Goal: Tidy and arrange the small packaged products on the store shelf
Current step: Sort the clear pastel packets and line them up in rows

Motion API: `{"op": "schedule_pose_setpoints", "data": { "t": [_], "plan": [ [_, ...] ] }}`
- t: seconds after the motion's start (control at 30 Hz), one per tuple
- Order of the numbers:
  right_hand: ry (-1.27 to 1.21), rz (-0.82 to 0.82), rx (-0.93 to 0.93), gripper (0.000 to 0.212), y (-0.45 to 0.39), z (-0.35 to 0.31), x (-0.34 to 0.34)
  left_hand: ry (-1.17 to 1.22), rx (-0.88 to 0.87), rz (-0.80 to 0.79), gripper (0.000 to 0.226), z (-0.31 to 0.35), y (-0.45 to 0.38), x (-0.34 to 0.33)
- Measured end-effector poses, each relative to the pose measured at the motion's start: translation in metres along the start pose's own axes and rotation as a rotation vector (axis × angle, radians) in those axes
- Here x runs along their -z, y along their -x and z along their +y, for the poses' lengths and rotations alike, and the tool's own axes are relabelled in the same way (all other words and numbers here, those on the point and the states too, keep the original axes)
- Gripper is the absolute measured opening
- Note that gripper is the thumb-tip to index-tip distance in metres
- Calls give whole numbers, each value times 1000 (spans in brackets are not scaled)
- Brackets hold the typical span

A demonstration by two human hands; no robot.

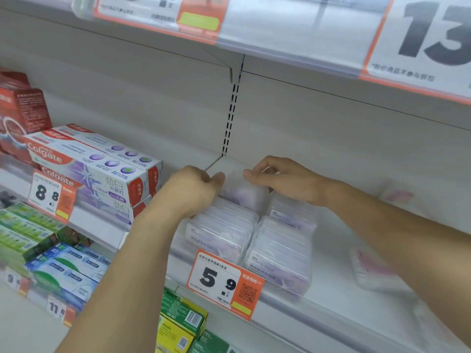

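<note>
Two rows of clear plastic packs with purple contents stand on the white shelf (pixel 331 284): a left row (pixel 219 233) and a right row (pixel 280 253). At the back of the left row one clear pack (pixel 243 194) is upright and held from both sides. My left hand (pixel 193 189) pinches its left edge with thumb and fingers. My right hand (pixel 280 179) grips its top right edge, fingers curled over it. The lower part of the held pack is hidden behind the row.
Colgate toothpaste boxes (pixel 102 171) lie stacked at the left. A price tag reading 5.9 (pixel 224 281) hangs on the shelf rail. A pink-and-clear pack (pixel 369 271) lies at the right. Green and yellow boxes (pixel 181 324) fill the shelf below. The upper shelf edge (pixel 280 47) hangs overhead.
</note>
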State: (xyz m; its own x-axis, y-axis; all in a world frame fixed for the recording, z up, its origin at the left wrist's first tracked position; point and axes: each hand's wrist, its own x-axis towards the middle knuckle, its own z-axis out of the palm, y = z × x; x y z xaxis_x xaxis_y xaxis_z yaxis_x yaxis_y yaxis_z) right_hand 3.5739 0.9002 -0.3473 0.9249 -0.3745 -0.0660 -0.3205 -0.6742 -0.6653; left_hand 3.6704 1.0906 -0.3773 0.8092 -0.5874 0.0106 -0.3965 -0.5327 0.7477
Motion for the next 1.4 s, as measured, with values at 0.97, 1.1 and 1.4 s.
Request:
{"op": "schedule_pose_setpoints", "data": {
  "t": [0.97,1.1,1.4],
  "plan": [
    [13,-214,-319,59,55,32,30,-193,-133,-2,44,7,1,-8],
    [-19,-243,-338,62,64,29,28,-167,-131,-10,41,6,2,-8],
    [-221,-185,-346,100,95,33,14,-129,-114,-21,39,5,3,-8]
  ]
}}
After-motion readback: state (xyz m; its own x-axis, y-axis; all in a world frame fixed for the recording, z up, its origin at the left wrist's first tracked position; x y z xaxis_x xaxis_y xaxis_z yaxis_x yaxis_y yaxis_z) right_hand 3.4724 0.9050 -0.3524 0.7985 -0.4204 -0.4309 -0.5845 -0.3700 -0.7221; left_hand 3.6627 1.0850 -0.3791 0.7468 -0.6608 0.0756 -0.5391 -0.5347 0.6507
